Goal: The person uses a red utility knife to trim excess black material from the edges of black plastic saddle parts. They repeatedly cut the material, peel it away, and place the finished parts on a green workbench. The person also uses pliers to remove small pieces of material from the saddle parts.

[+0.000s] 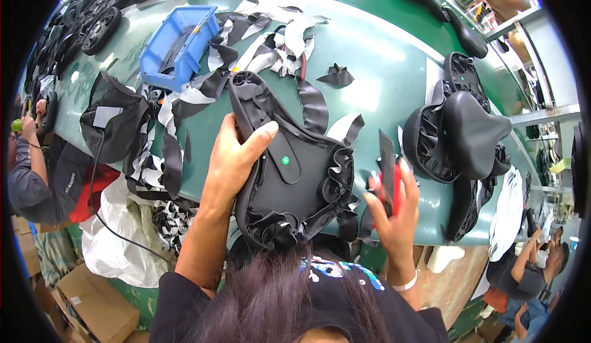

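My left hand (pixel 237 155) grips the left edge of a black bicycle saddle (pixel 289 189) turned underside up, its thumb lying over the rim. The saddle's narrow nose points away from me, and loose, wrinkled cover material bunches around its wide end. To the right of the saddle and apart from it, my right hand (pixel 397 210) is closed around a red-handled tool (pixel 394 192); the working end is hidden, so its kind is unclear. A dark strip of cover material (pixel 386 158) stands up along the tool, by my fingers.
Black and white offcuts (pixel 314 106) litter the green table (pixel 369 53). A blue bin (pixel 178 47) stands at the far left beside a black mesh bag (pixel 111 118). More saddles (pixel 471 133) are stacked at the right. Co-workers (pixel 37 177) sit at both sides.
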{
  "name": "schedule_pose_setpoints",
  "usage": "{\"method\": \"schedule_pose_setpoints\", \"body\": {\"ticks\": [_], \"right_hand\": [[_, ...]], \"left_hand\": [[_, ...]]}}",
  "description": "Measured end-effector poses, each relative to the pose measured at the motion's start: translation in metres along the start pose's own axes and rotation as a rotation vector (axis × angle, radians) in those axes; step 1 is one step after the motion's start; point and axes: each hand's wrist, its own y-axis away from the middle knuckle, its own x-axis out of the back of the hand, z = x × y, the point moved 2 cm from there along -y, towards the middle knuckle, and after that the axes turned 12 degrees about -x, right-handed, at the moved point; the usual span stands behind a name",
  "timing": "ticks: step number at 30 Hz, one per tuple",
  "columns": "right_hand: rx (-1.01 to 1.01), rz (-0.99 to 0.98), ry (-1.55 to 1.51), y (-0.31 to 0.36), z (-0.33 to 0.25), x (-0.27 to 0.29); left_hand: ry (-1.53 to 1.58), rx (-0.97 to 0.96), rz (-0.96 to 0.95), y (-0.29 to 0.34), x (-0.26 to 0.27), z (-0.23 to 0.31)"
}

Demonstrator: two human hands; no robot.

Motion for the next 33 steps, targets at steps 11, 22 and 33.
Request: {"method": "schedule_pose_setpoints", "body": {"ticks": [11, 22, 33], "right_hand": [[0.040, -0.033, -0.299, -0.071, -0.029, -0.010], [0.404, -0.190, 0.705, -0.051, -0.012, 0.029], [0.087, -0.078, 0.628, 0.016, -0.004, 0.014]], "left_hand": [[-0.890, -0.903, -0.182, 0.001, -0.024, 0.023], [-0.509, -0.736, -0.670, -0.020, -0.072, 0.003], [1.001, 0.015, -0.307, -0.029, -0.051, 0.006]]}}
